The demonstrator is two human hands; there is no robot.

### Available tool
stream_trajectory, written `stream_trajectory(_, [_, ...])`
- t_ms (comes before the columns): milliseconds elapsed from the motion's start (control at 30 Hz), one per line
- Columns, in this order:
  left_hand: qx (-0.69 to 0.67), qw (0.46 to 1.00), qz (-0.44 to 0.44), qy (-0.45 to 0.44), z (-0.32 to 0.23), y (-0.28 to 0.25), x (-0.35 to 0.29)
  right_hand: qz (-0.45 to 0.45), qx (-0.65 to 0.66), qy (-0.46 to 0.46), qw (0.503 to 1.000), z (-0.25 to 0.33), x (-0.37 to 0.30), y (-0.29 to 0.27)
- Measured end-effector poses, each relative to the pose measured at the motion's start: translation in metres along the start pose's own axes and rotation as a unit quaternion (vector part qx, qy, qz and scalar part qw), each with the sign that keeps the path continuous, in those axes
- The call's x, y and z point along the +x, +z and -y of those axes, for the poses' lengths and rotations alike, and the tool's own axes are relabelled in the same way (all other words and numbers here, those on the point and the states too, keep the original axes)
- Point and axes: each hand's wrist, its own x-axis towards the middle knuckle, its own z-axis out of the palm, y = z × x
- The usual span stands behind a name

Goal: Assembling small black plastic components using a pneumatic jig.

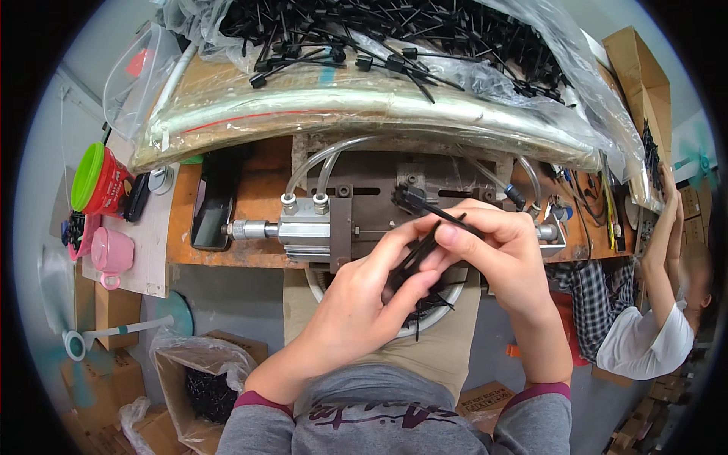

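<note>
Over the front edge of the bench, my left hand (368, 292) is closed around several thin black plastic stems (409, 262). Close against it, my right hand (497, 254) pinches the stem of one black plastic part (409, 199) between thumb and fingers. That part's wider, toothed-looking head points up and to the left. Below my hands, a white round bowl (453, 297) rests at my lap with more black pieces in it, mostly hidden by my left hand. Just behind my hands lies a dark metal fixture (371, 171) with a silver pneumatic cylinder (305, 231) on its left.
A plastic-lined tray (349, 106) heaped with black stemmed parts spans the back. Clear hoses (307, 167) arch over the fixture. A phone-like black slab (214, 208), pink cup (112, 250) and red tub (106, 182) are left. On the right, a co-worker (652, 334) reaches toward a cardboard box (641, 76).
</note>
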Motion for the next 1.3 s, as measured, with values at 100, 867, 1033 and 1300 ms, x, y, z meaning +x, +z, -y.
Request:
stream_trajectory(100, [-0.017, 0.995, 0.055, -0.080, 0.005, -0.006, -0.004, -0.069, -0.034, -0.002, 0.997, -0.003, -0.008, -0.007])
stream_trajectory(867, [-0.254, 0.936, 0.126, -0.210, 0.029, 0.007, -0.031, -0.087, -0.430, -0.297, 0.848, -0.041, -0.055, 0.024])
stream_trajectory(1033, [-0.158, 0.961, 0.112, -0.199, 0.031, 0.007, -0.033, -0.088, -0.371, -0.323, 0.866, -0.057, -0.051, 0.010])
stream_trajectory(1300, [-0.331, 0.933, -0.011, -0.139, 0.029, 0.001, -0.036, -0.171, -0.507, -0.384, 0.752, -0.083, -0.045, 0.008])
